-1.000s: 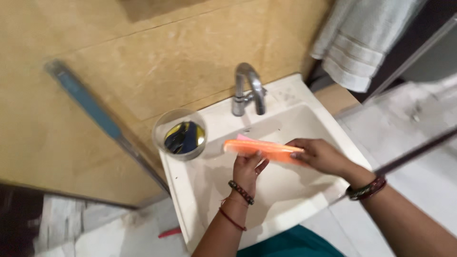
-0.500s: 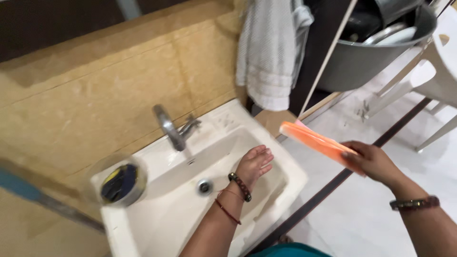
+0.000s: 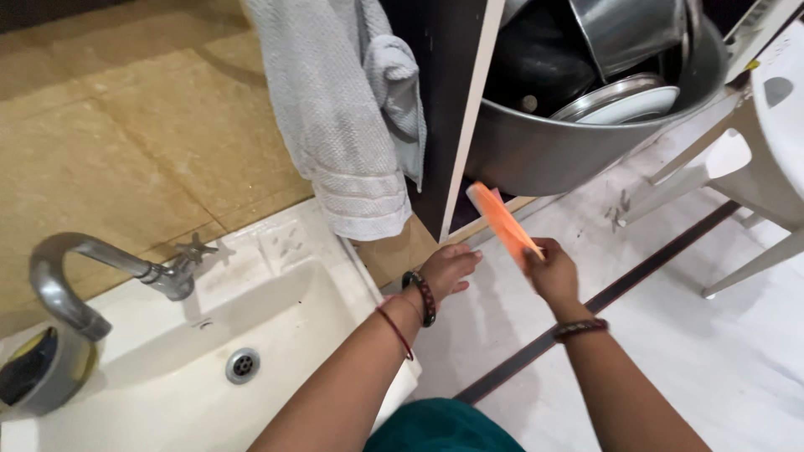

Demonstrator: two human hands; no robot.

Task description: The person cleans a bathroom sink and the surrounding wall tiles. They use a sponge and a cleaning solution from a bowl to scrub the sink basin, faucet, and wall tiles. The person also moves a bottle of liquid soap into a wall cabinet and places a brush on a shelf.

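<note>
Fingers (image 3: 536, 251) of right hand (image 3: 553, 272) around orange board (image 3: 502, 222)

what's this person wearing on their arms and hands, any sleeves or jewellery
Both forearms are bare, with no sleeves in view. The left hand has a dark beaded bracelet at the wrist and a thin red thread band further up. The right hand has a dark reddish bangle at the wrist. No rings can be made out.

You are looking at two hands, your left hand (image 3: 448, 272) and right hand (image 3: 553, 274), one orange plastic piece (image 3: 503, 222), one white sink (image 3: 285, 251) with one metal tap (image 3: 79, 272), one grey towel (image 3: 339, 109), one big metal tub (image 3: 553, 151) and one small round container (image 3: 42, 368).
</note>
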